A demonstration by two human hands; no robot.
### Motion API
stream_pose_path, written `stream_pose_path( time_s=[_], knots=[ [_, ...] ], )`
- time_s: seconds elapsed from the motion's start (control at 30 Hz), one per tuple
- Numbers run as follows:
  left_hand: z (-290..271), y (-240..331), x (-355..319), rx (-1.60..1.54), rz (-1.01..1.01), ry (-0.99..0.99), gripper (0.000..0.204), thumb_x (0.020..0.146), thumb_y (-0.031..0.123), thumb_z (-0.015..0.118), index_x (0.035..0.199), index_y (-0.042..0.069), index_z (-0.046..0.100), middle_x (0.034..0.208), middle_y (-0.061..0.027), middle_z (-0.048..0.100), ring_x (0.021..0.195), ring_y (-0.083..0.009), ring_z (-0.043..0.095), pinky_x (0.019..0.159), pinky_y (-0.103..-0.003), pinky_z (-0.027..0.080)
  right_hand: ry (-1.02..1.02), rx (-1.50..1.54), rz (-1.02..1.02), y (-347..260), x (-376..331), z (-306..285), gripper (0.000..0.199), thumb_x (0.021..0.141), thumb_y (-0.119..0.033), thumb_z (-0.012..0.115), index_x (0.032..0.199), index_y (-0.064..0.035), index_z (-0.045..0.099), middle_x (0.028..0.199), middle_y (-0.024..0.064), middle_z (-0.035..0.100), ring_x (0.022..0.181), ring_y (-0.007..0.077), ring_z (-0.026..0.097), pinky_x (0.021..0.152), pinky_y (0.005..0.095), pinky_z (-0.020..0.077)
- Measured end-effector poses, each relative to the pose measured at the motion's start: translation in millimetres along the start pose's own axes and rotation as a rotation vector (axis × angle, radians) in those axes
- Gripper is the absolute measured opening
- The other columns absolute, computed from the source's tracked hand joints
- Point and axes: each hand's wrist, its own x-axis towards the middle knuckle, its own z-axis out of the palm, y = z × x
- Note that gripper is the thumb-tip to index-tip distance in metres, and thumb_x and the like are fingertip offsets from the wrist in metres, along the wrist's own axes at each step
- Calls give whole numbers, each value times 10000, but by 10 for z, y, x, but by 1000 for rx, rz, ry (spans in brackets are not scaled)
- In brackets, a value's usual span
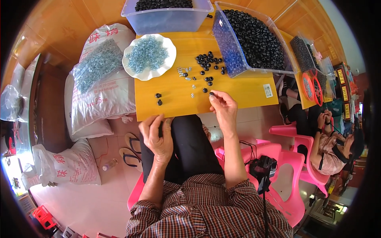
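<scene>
My right hand [224, 111] is over the table's front edge, thumb and forefinger pinched on a small black bead [211, 94]. Just off the front edge, above my lap, my left hand [156, 137] has loosely curled fingers with a gap to the thumb; I see nothing held in it. Two little black bead pieces [159, 99] sit on the yellow table [246, 95] ahead of it. Loose black beads [208, 60] lie farther back, near a clear bin. Between them and the left side are small silvery clear beads [193, 87].
A scalloped white plate [170, 55] holds pale blue beads at the left. Behind are a tub [166, 23] and a clear bin [254, 71] of black beads. White sacks [101, 101] stand left, one under a bead bag [97, 65]. Another person [327, 150] sits at right.
</scene>
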Motion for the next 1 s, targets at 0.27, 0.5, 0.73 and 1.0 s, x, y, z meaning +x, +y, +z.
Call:
stream_pose_path(
  time_s=[0.27, 0.5, 0.73, 1.0],
  knots=[
    [34, 233, -111, -783, -532, -308, 126, 865, -30, 637, 988, -22, 660, 920, -5, 527, 718, -47, 452, 634, -168, 379, -361, 605, 447, -277, -395, 34, 286, 905, -222, 640, 1042, 29, 636, 871, 72, 658, 563, 71, 507, 490, 190, 386],
    [-28, 309, -121, -859, -439, -283, 179, 864, -34, 635, 1040, -17, 660, 921, -12, 536, 780, -66, 488, 686, -176, 398, -477, 636, 465, -358, -568, 115, 254, 926, -218, 607, 1017, 16, 645, 854, 69, 660, 559, 77, 509, 484, 196, 386],
    [-102, 291, -159, -648, -279, -337, 265, 817, -34, 679, 1074, 29, 675, 887, -42, 564, 803, -118, 531, 694, -202, 427, -494, 443, 448, -420, -667, 77, 148, 889, -153, 652, 965, -26, 657, 691, -11, 577, 534, 59, 494, 470, 186, 369],
    [-137, 273, -130, -632, -192, -459, 278, 794, -45, 700, 1062, 27, 682, 931, -28, 573, 851, -109, 540, 740, -209, 445, -477, 393, 442, -476, -695, 38, 101, 858, -126, 686, 863, -33, 648, 669, -12, 569, 516, 47, 474, 451, 186, 351]
  ],
)
